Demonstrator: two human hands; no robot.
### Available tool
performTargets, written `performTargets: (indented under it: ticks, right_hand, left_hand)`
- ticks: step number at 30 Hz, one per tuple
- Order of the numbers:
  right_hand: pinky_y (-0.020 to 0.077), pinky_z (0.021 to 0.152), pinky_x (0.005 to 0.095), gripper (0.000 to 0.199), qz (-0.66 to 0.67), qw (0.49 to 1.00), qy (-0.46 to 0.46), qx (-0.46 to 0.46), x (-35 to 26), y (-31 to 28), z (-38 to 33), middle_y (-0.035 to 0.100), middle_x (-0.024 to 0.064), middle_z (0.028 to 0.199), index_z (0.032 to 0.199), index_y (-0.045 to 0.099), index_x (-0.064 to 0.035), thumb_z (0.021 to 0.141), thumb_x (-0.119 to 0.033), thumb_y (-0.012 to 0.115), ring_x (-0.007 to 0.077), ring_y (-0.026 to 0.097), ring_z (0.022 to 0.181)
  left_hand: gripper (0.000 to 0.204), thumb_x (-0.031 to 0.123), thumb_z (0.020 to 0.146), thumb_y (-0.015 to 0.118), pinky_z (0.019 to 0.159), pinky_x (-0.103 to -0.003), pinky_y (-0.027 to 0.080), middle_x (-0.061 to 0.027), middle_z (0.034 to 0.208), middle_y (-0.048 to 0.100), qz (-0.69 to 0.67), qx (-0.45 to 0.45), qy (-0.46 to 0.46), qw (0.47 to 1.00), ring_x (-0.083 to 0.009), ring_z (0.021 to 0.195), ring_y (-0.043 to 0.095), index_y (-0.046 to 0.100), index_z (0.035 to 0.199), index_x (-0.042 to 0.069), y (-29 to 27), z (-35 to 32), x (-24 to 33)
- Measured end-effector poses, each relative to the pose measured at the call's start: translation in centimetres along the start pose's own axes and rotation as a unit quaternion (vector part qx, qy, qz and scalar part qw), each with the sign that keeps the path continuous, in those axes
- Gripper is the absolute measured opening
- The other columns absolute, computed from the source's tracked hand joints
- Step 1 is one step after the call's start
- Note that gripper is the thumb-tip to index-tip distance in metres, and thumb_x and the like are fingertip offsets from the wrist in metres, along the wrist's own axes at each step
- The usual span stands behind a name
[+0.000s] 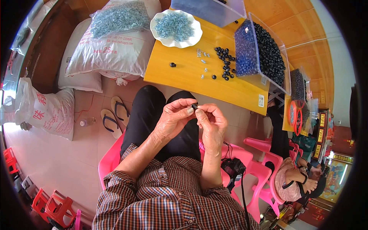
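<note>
Above my lap, my left hand (177, 117) and my right hand (211, 119) meet fingertip to fingertip. Pinched between both thumbs and forefingers is a small round black part (194, 106); its finer shape is mostly hidden by my fingers. On the yellow table (184, 78) ahead, a single black part (173, 65) lies apart at the left. Several loose black parts (225, 57) are scattered further right, beside small transparent pieces (203, 61). A white scalloped plate (154, 25) at the table's far left corner holds a heap of bluish transparent pieces (177, 27).
A transparent bin (284, 57) full of black parts stands at the table's right, another plastic box (209, 11) behind. White sacks (111, 53) lean on the left, one topped by a bag of transparent pieces (120, 19). Another person (293, 178) sits at right on a pink chair (274, 188). Sandals (115, 117) lie on the floor.
</note>
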State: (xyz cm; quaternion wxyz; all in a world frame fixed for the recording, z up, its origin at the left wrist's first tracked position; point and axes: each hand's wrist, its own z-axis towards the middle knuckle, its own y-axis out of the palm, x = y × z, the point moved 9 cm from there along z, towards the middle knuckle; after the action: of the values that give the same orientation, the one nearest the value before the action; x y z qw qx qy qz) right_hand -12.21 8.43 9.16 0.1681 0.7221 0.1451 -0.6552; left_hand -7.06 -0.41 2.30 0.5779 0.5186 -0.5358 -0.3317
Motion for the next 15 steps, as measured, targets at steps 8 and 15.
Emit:
performTargets:
  ticks: [8,15]
  right_hand:
    - [0.0364,0.051,0.0173,0.008,0.006,0.999,0.031,-0.004,0.6,-0.1,0.1,0.058,-0.0004,0.073,0.09,0.063,-0.0009,0.084,-0.002,0.068,0.0047,0.047,0.058]
    - [0.035,0.05,0.0175,0.009,0.054,0.996,0.068,-0.01,1.7,-0.4,0.2,0.059,0.0004,0.074,0.09,0.062,-0.0011,0.084,-0.002,0.068,0.005,0.047,0.058]
  left_hand:
    - [0.023,0.0,0.086,0.063,0.09,-0.037,0.049,-0.0069,0.101,0.068,0.021,-0.006,0.01,1.0,-0.0173,0.095,0.063,0.065,0.109,0.002,0.0,-0.1,0.2]
    - [0.023,0.0,0.086,0.063,0.089,-0.039,0.049,-0.0076,0.101,0.068,0.021,-0.011,0.016,1.0,-0.0179,0.094,0.063,0.066,0.109,0.002,-0.2,0.0,0.1]
